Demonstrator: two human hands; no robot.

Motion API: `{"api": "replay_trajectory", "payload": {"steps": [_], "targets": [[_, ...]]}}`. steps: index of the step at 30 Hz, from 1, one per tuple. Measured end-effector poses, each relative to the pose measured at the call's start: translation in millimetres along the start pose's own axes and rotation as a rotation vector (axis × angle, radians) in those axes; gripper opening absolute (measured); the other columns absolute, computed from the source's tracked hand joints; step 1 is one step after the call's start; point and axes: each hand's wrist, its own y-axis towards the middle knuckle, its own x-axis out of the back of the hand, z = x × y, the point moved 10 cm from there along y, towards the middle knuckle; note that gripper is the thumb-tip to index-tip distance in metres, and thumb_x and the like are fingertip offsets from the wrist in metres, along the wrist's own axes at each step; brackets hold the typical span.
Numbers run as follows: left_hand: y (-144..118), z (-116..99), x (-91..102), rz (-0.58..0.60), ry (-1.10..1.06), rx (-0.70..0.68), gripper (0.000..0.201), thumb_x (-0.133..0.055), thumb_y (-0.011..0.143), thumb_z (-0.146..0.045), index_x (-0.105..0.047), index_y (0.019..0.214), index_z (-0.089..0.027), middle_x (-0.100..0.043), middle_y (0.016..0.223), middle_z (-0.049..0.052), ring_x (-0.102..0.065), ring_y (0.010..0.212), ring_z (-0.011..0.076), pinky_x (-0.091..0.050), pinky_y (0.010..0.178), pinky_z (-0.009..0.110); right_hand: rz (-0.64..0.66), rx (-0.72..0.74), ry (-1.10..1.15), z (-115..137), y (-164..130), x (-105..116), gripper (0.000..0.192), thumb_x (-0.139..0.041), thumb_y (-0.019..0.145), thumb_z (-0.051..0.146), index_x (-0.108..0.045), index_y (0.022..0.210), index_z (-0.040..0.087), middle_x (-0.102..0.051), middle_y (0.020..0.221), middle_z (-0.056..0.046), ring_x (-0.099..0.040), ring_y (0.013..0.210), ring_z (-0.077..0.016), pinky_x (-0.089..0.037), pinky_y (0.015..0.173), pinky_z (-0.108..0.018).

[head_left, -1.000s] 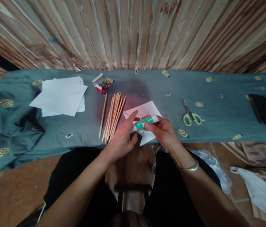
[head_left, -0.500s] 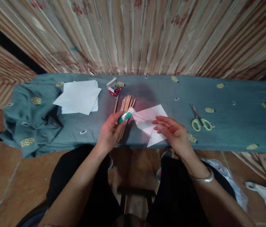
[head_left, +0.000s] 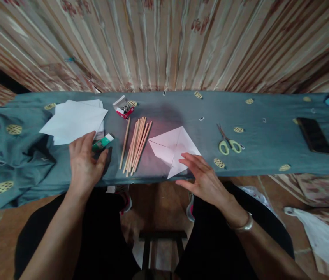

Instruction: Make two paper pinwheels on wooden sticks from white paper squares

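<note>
Both bare forearms reach forward from the lap, hands spread well apart.

The left hand (head_left: 85,161) is extended out to its own side, palm down, back of the hand up, fingers loosely curled and thumb angled inward. The right hand (head_left: 203,177) lies flatter, palm down, its fingers (head_left: 189,159) stretched forward and slightly fanned. A metal bangle (head_left: 241,226) circles the right wrist.

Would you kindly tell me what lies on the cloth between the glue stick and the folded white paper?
In the head view, a bundle of wooden sticks lies between the glue stick and the folded paper.
</note>
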Motion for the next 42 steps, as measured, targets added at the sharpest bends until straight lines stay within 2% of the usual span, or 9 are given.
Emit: {"api": "replay_trajectory", "payload": {"steps": [3,6,9,12,18,24,30,38,42], "targets": [[-5,-60,-7.1,-0.033,-0.132,-0.223,0.037,-0.057,0.089,-0.023,-0.054,0.126,-0.026,-0.06,0.122,0.007,-0.053,0.113,0.0293,-0.045,0.098,0.052,0.001,0.002,-0.053,5,-4,-12,0.036,-0.066,0.083,0.025,-0.057,0.118,0.021,-0.058,0.131,-0.014,-0.053,0.122,-0.0304,-0.048,0.102,-0.051],[-18,-117,-45.3,0.165,-0.346,-0.401,0.031,-0.054,0.09,-0.014,-0.058,0.119,-0.021,-0.063,0.117,0.009,-0.056,0.109,0.0231,-0.05,0.093,0.043,-0.019,-0.001,-0.071,7,-5,-17,0.023,-0.057,0.089,0.021,-0.061,0.111,0.019,-0.062,0.125,-0.014,-0.056,0.117,-0.0282,-0.05,0.101,-0.047],[-26,-143,-75.9,0.305,-0.46,-0.421,0.033,-0.052,0.09,-0.012,-0.057,0.123,-0.017,-0.065,0.116,0.01,-0.055,0.11,0.0216,-0.05,0.095,0.041,-0.043,-0.003,-0.059,6,-4,-15,0.019,-0.054,0.09,0.02,-0.064,0.107,0.018,-0.064,0.122,-0.014,-0.057,0.115,-0.0271,-0.051,0.099,-0.046],[-27,-145,-91.7,0.369,-0.501,-0.39,0.033,-0.05,0.091,-0.011,-0.057,0.122,-0.017,-0.069,0.106,0.009,-0.058,0.101,0.0211,-0.052,0.088,0.04,-0.081,-0.002,-0.006,3,-3,-9,0.016,-0.053,0.092,0.021,-0.066,0.101,0.019,-0.066,0.117,-0.012,-0.059,0.111,-0.0248,-0.052,0.097,-0.044],[-21,-133,-107.1,0.432,-0.454,-0.293,0.026,-0.05,0.092,-0.017,-0.06,0.116,-0.017,-0.069,0.097,0.009,-0.059,0.093,0.0221,-0.05,0.083,0.04,-0.14,-0.087,0.147,-10,3,-3,0.015,-0.051,0.093,0.017,-0.066,0.097,0.018,-0.069,0.107,-0.01,-0.062,0.102,-0.0201,-0.052,0.093,-0.038],[-20,-139,-107.3,0.419,-0.432,-0.303,0.026,-0.049,0.092,-0.017,-0.059,0.117,-0.017,-0.069,0.097,0.008,-0.059,0.091,0.0223,-0.047,0.08,0.039,-0.208,-0.236,0.196,-25,10,1,0.013,-0.054,0.092,0.021,-0.066,0.097,0.019,-0.072,0.091,-0.005,-0.065,0.086,-0.0179,-0.052,0.083,-0.033],[-19,-141,-103.6,0.379,-0.455,-0.308,0.025,-0.051,0.091,-0.015,-0.058,0.115,-0.015,-0.068,0.095,0.008,-0.059,0.089,0.0214,-0.048,0.077,0.036,-0.193,-0.377,0.177,-36,9,-2,0.023,-0.061,0.087,0.025,-0.062,0.11,0.018,-0.071,0.082,-0.002,-0.065,0.07,-0.0149,-0.053,0.073,-0.028],[-14,-132,-96.3,0.384,-0.524,-0.247,0.019,-0.057,0.088,-0.013,-0.065,0.105,-0.018,-0.068,0.103,0.007,-0.061,0.098,0.0199,-0.049,0.088,0.038,-0.17,-0.29,0.202,-28,7,1,0.018,-0.06,0.088,0.026,-0.062,0.105,0.02,-0.07,0.086,-0.002,-0.066,0.072,-0.0144,-0.054,0.072,-0.029],[-8,-127,-95.3,0.363,-0.477,-0.245,0.014,-0.057,0.09,-0.018,-0.069,0.097,-0.019,-0.069,0.099,0.006,-0.06,0.094,0.0201,-0.049,0.086,0.038,-0.131,-0.171,0.194,-15,8,4,0.02,-0.062,0.086,0.026,-0.062,0.105,0.019,-0.071,0.088,-0.005,-0.065,0.081,-0.0179,-0.054,0.077,-0.033]]}}
